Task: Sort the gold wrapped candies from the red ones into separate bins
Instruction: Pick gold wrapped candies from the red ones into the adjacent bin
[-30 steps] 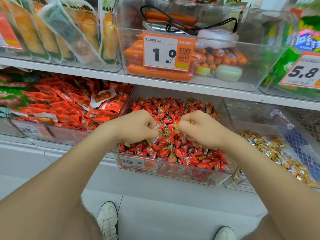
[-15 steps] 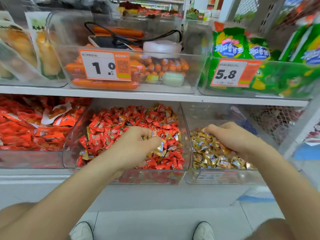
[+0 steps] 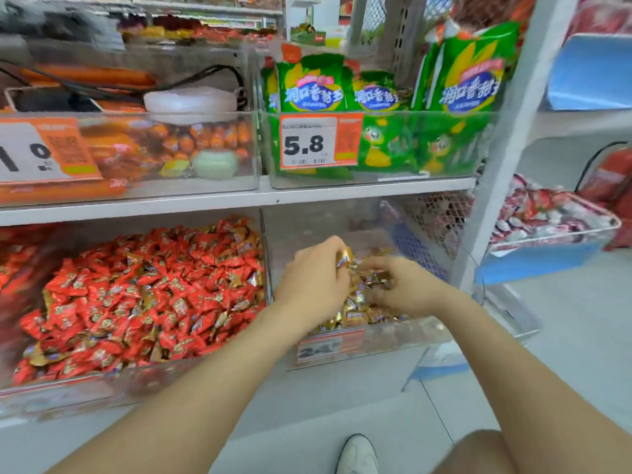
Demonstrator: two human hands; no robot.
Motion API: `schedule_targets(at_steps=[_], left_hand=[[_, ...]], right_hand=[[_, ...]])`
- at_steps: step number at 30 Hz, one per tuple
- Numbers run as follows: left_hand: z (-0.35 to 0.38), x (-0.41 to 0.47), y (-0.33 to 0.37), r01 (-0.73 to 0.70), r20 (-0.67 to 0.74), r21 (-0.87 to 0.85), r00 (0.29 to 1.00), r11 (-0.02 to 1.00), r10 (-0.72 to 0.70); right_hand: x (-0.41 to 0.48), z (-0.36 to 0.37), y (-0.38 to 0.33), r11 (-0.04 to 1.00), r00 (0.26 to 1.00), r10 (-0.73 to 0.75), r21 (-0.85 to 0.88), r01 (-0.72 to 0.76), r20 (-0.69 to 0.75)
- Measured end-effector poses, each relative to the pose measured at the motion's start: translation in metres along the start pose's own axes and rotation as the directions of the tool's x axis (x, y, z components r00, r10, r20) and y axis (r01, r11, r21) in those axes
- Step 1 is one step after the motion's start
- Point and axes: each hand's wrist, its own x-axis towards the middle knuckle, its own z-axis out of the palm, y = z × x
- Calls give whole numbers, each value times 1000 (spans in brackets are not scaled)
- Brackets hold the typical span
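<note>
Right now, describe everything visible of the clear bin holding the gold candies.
The gold bin is a clear, plastic-looking box, open on top, standing directly right of the red candy bin under a white shelf board. A blurred orange price tag sits on its front wall. A heap of gold candies covers its floor. Both hands reach into it: the left hand pinches a gold candy above the heap; the right hand curls its fingers into the heap, grip unclear.

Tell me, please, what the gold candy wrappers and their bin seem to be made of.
The gold candy wrappers: probably metallised foil or plastic film, glossy; they crinkle and glint. The bin: apparently clear rigid plastic, smooth; the candies show through its front wall.
</note>
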Motion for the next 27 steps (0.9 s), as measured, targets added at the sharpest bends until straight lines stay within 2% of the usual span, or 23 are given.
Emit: schedule_targets(at_steps=[3, 5, 9, 13, 15, 18, 21, 24, 27], left_hand=[[23, 16, -6, 52, 160, -51, 986, 997, -43], [27, 21, -11, 10, 246, -64, 969, 998, 6], [2, 14, -15, -238, 179, 40, 957, 971, 227], [-58, -26, -33, -286, 78, 216, 958, 933, 276], [-88, -45, -57, -199, 4, 241, 979, 950, 205], [-122, -53, -110, -1, -36, 279, 999, 960, 11], [-138, -55, -163, 192, -118, 341, 980, 920, -161], [-149, -48, -202, 426, -178, 419, 904, 802, -388], [-157, -36, -224, 536, -179, 398, 841, 744, -510]], right_hand=[[-4, -11, 8, 995, 985, 79, 69, -69, -155], [-6, -13, 5, 987, 967, 119, 130, -92, -223], [-8, -14, -20, 976, 955, 115, 210, -57, -274], [-11, -6, -73, 985, 975, 8, 168, 30, -220], [-10, 2, -110, 986, 976, -69, 135, 98, -205], [-1, 22, -160, 976, 975, -163, 123, 182, -152], [20, 48, -198, 972, 966, -229, 20, 233, -123], [53, 69, -222, 979, 960, -190, -108, 170, -208], [85, 81, -238, 982, 973, -85, -186, 45, -214]])
